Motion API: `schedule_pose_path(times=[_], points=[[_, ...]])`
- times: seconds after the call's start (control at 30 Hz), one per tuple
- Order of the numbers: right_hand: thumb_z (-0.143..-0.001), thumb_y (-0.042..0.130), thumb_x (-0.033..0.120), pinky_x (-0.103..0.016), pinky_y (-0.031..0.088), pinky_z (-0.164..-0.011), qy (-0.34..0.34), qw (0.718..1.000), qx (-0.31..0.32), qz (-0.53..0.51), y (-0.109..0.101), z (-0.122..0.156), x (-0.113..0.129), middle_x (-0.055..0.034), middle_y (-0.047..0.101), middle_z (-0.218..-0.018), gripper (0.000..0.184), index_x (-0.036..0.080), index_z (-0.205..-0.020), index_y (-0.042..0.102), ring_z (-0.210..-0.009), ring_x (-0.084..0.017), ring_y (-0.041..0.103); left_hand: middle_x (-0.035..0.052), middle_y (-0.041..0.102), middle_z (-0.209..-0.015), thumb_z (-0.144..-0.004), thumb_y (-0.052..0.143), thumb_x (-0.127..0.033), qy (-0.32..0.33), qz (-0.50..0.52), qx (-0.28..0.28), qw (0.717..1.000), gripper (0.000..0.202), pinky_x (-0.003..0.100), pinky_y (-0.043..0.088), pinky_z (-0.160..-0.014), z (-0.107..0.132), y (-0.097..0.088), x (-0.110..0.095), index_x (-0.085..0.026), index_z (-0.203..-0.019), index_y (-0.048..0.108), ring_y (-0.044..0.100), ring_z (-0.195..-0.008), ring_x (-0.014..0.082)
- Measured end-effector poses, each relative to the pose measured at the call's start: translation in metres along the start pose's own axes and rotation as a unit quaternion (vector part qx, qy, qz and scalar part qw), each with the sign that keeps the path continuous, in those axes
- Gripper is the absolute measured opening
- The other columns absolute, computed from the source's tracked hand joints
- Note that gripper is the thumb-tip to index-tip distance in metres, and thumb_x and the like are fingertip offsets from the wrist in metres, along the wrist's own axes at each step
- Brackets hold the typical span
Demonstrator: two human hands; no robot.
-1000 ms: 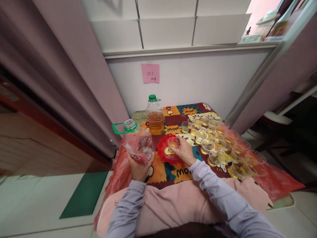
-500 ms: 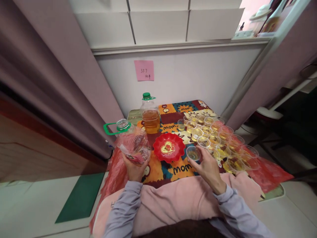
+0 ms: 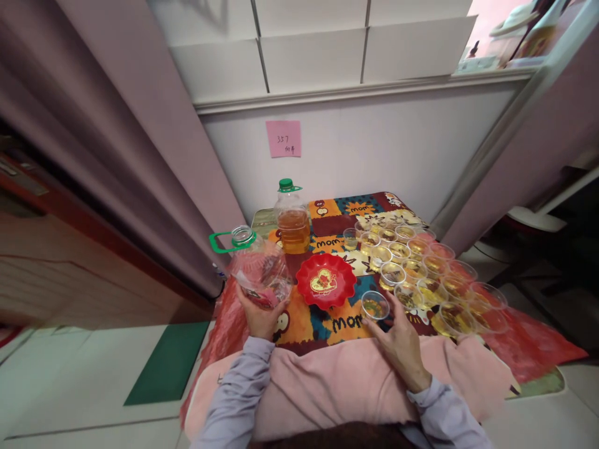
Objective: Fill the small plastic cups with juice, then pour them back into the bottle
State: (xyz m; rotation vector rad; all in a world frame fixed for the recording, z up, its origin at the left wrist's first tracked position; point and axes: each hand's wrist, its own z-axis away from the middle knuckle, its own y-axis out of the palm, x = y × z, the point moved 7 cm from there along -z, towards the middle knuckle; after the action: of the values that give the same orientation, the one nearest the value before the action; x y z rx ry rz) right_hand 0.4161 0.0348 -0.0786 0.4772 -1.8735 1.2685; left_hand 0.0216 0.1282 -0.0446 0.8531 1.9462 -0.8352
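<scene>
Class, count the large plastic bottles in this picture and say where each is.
2. The uncapped bottle is held in the left hand, left of the red plate; the green-capped bottle, holding amber liquid, stands behind that plate, slightly left. None seems hidden.

Left of the dish (image 3: 326,280), the jug (image 3: 259,274) in the left hand (image 3: 259,312) is clear, glossy plastic with a green plastic handle (image 3: 219,242). The dish is shiny red plastic. Right of the dish, the cup (image 3: 375,305) is thin clear plastic. Under the dish, the printed cloth (image 3: 346,206) looks matt. Above the dish, the note (image 3: 283,138) is pink paper.
</scene>
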Motion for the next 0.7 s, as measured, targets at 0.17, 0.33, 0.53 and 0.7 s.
schedule_pose_path(times=[0.17, 0.33, 0.53, 0.7], points=[[-0.086, 0.071, 0.073, -0.046, 0.064, -0.089, -0.025, 1.000, -0.006, 0.002, 0.006, 0.005, -0.004, -0.0170, 0.078, -0.132, 0.080, 0.018, -0.144, 0.062, -0.101, -0.033, 0.079, 0.0276, 0.031, -0.175, -0.053, 0.103, -0.039, -0.014, -0.032, -0.003, 0.999, 0.141, 0.054, 0.022, -0.137, -0.004, -0.004, -0.007, -0.018, -0.166, 0.022, 0.033, -0.164, 0.0416], [-0.091, 0.068, 0.071, -0.050, 0.062, -0.098, -0.045, 0.999, -0.019, 0.003, 0.012, 0.007, -0.010, -0.0198, 0.076, -0.138, 0.077, 0.017, -0.146, 0.061, -0.118, -0.037, 0.076, 0.0225, 0.052, -0.159, -0.062, 0.101, -0.040, -0.001, -0.003, -0.022, 1.000, 0.113, 0.060, 0.034, -0.131, -0.010, -0.015, -0.027, -0.021, -0.153, 0.038, 0.052, -0.151, 0.0415], [-0.092, 0.065, 0.074, -0.049, 0.062, -0.096, -0.033, 0.999, -0.013, -0.005, 0.013, 0.008, -0.013, -0.0188, 0.076, -0.136, 0.078, 0.017, -0.145, 0.062, -0.111, -0.035, 0.078, 0.0117, 0.069, -0.130, -0.062, 0.103, -0.043, 0.011, 0.047, -0.022, 0.999, 0.088, 0.058, 0.049, -0.120, -0.026, -0.005, -0.055, -0.028, -0.130, 0.050, 0.069, -0.127, 0.0344], [-0.092, 0.064, 0.076, -0.047, 0.063, -0.092, -0.024, 0.999, -0.018, -0.020, 0.012, 0.007, -0.011, -0.0190, 0.078, -0.132, 0.077, 0.017, -0.143, 0.064, -0.108, -0.035, 0.078, 0.0191, 0.065, -0.145, -0.064, 0.102, -0.048, -0.008, 0.153, 0.105, 0.983, 0.105, 0.057, 0.057, -0.114, -0.026, 0.056, -0.068, -0.026, -0.148, 0.041, 0.071, -0.128, 0.0355]])
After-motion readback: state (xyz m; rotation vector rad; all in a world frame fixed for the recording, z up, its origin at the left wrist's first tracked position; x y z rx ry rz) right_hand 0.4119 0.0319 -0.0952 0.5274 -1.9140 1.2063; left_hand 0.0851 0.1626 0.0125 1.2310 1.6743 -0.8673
